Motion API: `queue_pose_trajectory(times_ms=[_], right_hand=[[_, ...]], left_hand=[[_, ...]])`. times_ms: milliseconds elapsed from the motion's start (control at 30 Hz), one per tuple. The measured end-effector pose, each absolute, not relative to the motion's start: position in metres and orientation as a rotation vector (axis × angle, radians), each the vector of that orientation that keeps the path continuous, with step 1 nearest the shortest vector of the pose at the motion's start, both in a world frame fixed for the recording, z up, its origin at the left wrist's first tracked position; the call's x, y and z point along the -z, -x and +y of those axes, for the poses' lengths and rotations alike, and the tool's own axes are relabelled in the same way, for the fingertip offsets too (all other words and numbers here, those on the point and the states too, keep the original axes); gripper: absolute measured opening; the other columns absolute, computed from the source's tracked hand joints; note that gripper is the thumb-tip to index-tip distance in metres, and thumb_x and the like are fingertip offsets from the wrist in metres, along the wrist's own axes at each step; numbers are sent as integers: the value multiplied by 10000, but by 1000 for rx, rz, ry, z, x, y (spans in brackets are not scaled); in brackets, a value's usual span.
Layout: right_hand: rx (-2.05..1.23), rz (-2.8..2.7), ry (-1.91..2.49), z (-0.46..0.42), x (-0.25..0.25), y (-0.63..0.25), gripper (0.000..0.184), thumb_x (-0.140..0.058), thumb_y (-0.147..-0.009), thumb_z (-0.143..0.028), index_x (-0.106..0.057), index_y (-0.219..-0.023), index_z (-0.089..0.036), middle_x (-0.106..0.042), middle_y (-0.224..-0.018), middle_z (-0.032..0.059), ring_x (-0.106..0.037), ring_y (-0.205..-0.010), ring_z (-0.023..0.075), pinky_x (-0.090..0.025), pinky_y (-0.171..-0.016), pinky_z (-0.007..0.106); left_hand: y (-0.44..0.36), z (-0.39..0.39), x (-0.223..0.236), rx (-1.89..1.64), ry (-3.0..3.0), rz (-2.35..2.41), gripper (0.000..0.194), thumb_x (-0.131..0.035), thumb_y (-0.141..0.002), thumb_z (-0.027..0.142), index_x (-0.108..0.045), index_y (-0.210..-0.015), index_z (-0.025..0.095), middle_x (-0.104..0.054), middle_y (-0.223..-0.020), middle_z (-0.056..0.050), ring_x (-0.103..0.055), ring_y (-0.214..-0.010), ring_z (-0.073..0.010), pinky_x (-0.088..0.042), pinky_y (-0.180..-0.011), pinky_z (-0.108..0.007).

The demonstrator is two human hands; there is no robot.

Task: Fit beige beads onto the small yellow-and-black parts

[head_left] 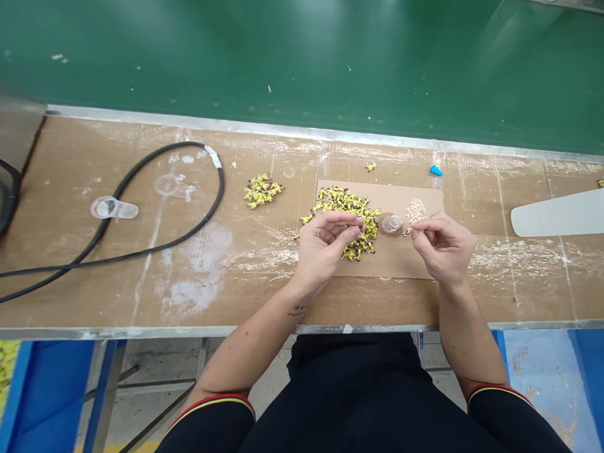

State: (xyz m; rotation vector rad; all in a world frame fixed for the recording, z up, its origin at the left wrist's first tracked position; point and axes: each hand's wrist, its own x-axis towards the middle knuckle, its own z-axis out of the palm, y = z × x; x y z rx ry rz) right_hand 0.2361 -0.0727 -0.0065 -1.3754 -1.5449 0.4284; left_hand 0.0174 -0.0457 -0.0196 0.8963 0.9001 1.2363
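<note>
On the brown paper-covered table (265, 295), a black cable (123, 258) lies looped far to the left, clear of the hands, with a clear plastic piece (112, 208) inside the loop. Next comes a small clump of yellow-and-black parts (262, 190), apart from a cardboard sheet (405, 195) that seems laid down to keep the main heap of yellow parts (344, 204) together within easy reach. The left hand (323, 242) sits at that heap, its grip a narrow pinch on something too small to make out. A clear round cup (392, 224) and a pile of beige beads (415, 211) lie close by the right hand (443, 247), its grip equally narrow. A blue wedge (436, 170) and a white plastic blade (566, 211) lie farther right.
</note>
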Motion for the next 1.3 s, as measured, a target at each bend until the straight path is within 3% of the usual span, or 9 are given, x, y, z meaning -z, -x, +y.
queue_pose_trajectory(times_ms=[133,333,733,1000,1133,1300], right_hand=[[-452,-1537,1334,-74,4,-233,66,-699,-846,-226,-737,-793,-243,-486,-568,-40,-463,-528,132,-391,-501,291],[-597,-1538,1215,-78,0,-227,68,-705,-852,-207,-720,-797,-244,-523,-590,-35,-489,-551,134,-408,-513,286],[-1047,-1560,978,-83,3,-212,46,-667,-928,-214,-690,-895,-236,-714,-889,36,-675,-726,160,-559,-610,300],[-961,-1519,1044,-83,6,-206,58,-651,-940,-202,-688,-918,-240,-744,-916,42,-709,-825,170,-571,-644,292],[-921,-1545,1085,-84,7,-206,49,-649,-936,-228,-687,-908,-241,-748,-906,43,-704,-824,176,-581,-673,314],[-912,-1548,1114,-84,10,-205,42,-651,-933,-245,-683,-906,-245,-740,-888,41,-697,-841,187,-577,-686,329]], left_hand=[[-17,-48,18,-1220,-930,857,208,-879,-777,234,-765,-945,192,-777,-984,-44,-758,-900,-136,-642,-841,-245],[-18,-50,18,-1176,-941,843,259,-900,-748,242,-745,-949,192,-709,-885,-13,-716,-763,-109,-626,-720,-220],[-23,-60,25,-1416,-1536,879,158,-771,-890,209,-765,-1042,251,-745,-926,-44,-694,-862,-159,-592,-782,-289],[-26,-61,22,-1350,-1568,813,130,-752,-882,154,-763,-983,235,-769,-939,-54,-718,-901,-171,-599,-853,-327],[-27,-63,20,-1296,-1487,803,176,-802,-837,221,-759,-1008,208,-766,-964,-80,-723,-888,-181,-613,-788,-303],[-28,-62,23,-1245,-1254,833,88,-779,-875,272,-752,-915,198,-725,-886,-55,-710,-797,-143,-608,-729,-256]])
